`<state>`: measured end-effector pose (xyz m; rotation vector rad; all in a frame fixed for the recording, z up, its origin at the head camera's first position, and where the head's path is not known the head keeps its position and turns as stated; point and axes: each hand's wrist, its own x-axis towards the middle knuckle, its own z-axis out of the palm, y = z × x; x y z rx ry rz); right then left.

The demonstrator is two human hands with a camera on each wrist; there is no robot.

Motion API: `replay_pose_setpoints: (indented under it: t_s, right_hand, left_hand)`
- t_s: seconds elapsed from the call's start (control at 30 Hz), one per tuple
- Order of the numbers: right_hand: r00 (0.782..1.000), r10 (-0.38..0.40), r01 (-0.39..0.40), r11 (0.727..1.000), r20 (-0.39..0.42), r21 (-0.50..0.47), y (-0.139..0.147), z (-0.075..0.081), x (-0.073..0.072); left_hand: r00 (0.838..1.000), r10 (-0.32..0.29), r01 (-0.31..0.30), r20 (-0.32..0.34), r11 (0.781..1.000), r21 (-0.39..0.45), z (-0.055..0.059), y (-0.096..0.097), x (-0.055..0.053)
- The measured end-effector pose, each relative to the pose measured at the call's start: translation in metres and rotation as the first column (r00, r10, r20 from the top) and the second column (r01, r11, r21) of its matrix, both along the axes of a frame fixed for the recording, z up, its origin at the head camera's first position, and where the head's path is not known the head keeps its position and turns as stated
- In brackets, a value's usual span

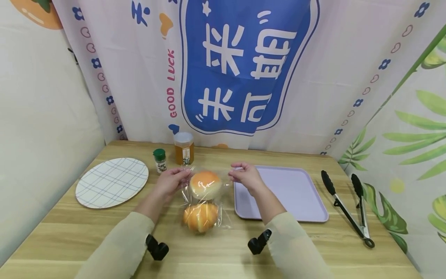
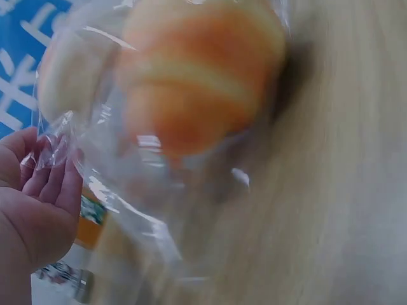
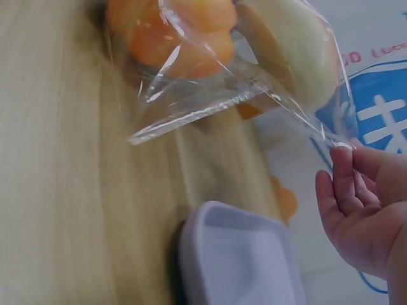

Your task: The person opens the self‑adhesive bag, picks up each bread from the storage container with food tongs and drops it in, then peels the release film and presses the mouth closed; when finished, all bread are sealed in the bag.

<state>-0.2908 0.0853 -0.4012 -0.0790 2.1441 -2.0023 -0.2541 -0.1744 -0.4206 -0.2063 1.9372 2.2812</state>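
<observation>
Between the two hands hangs a clear plastic bag with two breads in it. A round bun, orange-brown on top and pale below, sits toward the far end. Nearer the person is a ridged orange bread roll, seen close up in the left wrist view. My left hand pinches the bag's left far corner between thumb and fingers. On the other side my right hand pinches the right far corner, and the right wrist view shows the film stretched taut from the fingertips.
A lilac tray lies to the right, partly under the right arm. Beyond it rest black-tipped tongs. A checked plate is at the left. Behind the left hand stand a green-capped shaker and a honey-coloured jar.
</observation>
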Motion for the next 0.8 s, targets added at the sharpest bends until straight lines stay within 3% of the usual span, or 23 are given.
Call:
replay_pose_setpoints:
  t_s: [0.2,0.37,0.57,0.8]
  right_hand:
    - [0.996,-0.093,0.092,0.994,-0.001,0.051,-0.011,-0.023,-0.004]
    - [0.992,-0.122,0.122,0.991,0.006,0.058,-0.015,-0.031,-0.003]
    - [0.994,-0.107,0.104,0.993,0.037,0.059,-0.017,-0.031,-0.003]
    - [0.994,-0.083,0.077,0.993,0.064,0.093,-0.017,-0.028,-0.002]
  left_hand:
    - [0.996,0.037,-0.036,0.079,0.999,-0.005,-0.021,0.003,-0.012]
    - [0.995,0.06,-0.058,0.078,0.998,-0.023,-0.03,0.004,-0.014]
    - [0.997,0.064,-0.063,0.045,0.998,-0.023,-0.033,0.003,-0.014]
    - [0.997,0.056,-0.054,0.06,0.998,-0.032,-0.03,0.002,-0.015]
